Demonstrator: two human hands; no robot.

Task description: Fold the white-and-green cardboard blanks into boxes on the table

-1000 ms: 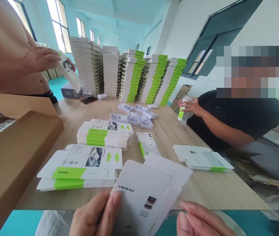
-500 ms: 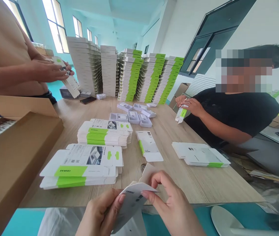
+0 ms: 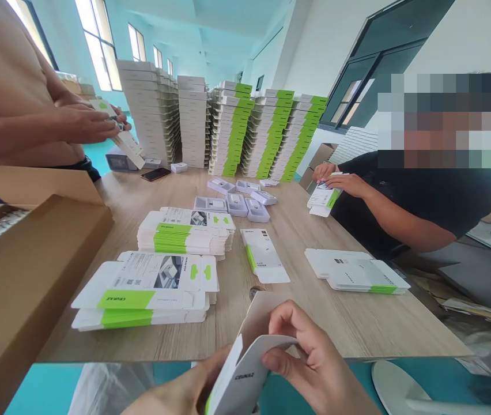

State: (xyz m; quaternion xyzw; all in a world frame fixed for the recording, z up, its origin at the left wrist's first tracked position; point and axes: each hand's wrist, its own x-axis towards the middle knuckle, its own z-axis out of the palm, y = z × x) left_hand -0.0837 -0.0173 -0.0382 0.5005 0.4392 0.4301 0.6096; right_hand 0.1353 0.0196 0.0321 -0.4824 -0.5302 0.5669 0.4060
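My hands hold a white CEUKAZ cardboard box [image 3: 241, 369] with a green edge, low at the table's front edge. My left hand [image 3: 180, 386] grips its lower side, and my right hand [image 3: 314, 360] pinches the curved upper panel. A brown flap of the box's inner side [image 3: 263, 317] rises behind my right fingers. The nearest things on the wooden table [image 3: 228, 340] are a stack of flat white-and-green box blanks [image 3: 142, 294] and a single folded box [image 3: 263, 255]. My left hand's fingers are partly hidden behind the box.
A brown cardboard carton [image 3: 25, 276] stands at the left. Tall box stacks [image 3: 228, 129] rise at the table's far end, before grey plastic trays [image 3: 237, 204]. A co-worker's hands [image 3: 85, 124] hold a box at left; another's hands [image 3: 340, 184] hold one at right.
The box in my hands has gone from a nearly flat, pinched panel to a curved, opened shape. My hands have turned it so that its green edge shows. The right co-worker's box now lies flatter.
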